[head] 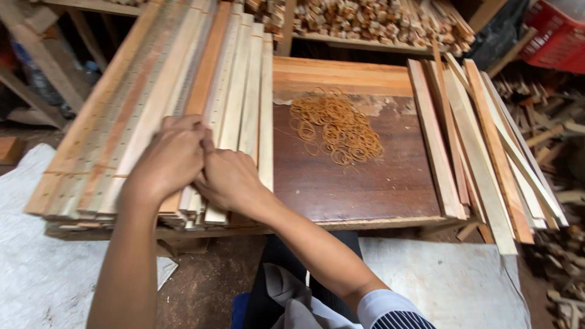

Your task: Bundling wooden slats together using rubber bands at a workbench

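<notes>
A wide stack of long thin wooden slats (183, 79) lies along the left side of a dark wooden work table (365, 183). My left hand (167, 158) and my right hand (228, 180) rest side by side on the near ends of the slats, fingers curled over a few of them. Whether they grip one slat or several is hidden by the fingers. A loose heap of tan rubber bands (335, 128) lies on the table top to the right of my hands.
More slats (481, 146) lie fanned on the table's right edge. A shelf of short wooden sticks (378, 21) runs along the back. Wood scraps (560, 183) litter the floor at right, a red crate (557, 36) stands top right, and white sheeting (36, 256) covers the floor.
</notes>
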